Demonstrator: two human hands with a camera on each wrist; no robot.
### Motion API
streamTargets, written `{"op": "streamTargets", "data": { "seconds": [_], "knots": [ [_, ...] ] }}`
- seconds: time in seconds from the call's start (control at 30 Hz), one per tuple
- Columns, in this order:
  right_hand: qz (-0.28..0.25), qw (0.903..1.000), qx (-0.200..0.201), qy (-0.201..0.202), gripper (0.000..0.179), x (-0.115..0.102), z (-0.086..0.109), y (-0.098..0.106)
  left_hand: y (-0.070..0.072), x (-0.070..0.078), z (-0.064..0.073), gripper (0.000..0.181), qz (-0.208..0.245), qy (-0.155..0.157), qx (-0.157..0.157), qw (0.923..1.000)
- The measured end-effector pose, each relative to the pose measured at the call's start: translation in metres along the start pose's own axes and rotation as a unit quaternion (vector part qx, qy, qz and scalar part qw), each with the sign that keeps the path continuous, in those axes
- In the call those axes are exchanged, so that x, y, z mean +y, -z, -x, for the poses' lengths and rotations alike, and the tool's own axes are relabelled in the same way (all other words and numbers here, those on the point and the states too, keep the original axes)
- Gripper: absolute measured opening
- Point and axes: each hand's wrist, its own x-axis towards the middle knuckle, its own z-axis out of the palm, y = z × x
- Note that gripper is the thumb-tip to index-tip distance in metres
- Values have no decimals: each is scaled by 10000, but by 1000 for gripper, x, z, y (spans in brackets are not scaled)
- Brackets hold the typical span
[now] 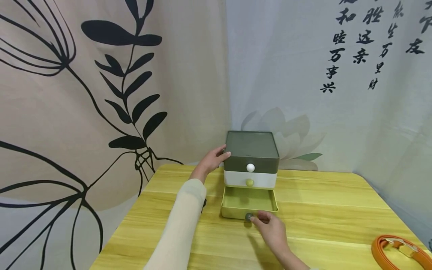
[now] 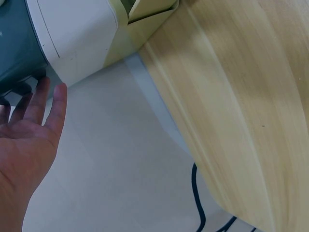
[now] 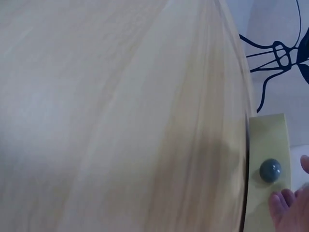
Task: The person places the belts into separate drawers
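Note:
A small three-tier drawer box stands on the wooden table, with a dark green top drawer point(image 1: 251, 164), a white middle drawer point(image 1: 236, 179) and a yellow-green bottom drawer point(image 1: 233, 213). The bottom drawer is pulled out, and no contents show inside it. My left hand point(image 1: 212, 159) rests against the box's upper left side, its fingers extended in the left wrist view. By the bottom drawer's grey round knob point(image 3: 270, 170) is my right hand point(image 1: 271, 228). In the right wrist view its fingers point(image 3: 277, 205) lie beside the knob without wrapping round it.
An orange belt point(image 1: 379, 253) with a gold buckle lies coiled at the table's front right. Behind the table point(image 1: 324, 210) hangs a printed cloth point(image 1: 189, 93) with plants and writing. A small dark object point(image 1: 204, 204) shows beside the left sleeve.

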Motion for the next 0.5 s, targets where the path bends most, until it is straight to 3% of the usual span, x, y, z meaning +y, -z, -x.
{"op": "streamTargets", "data": {
  "seconds": [0.5],
  "knots": [
    [418, 9987, -94, -291, 52, 2, -5, 55, 1, 1, 2, 68, -30, 50, 28, 10000]
  ]
}}
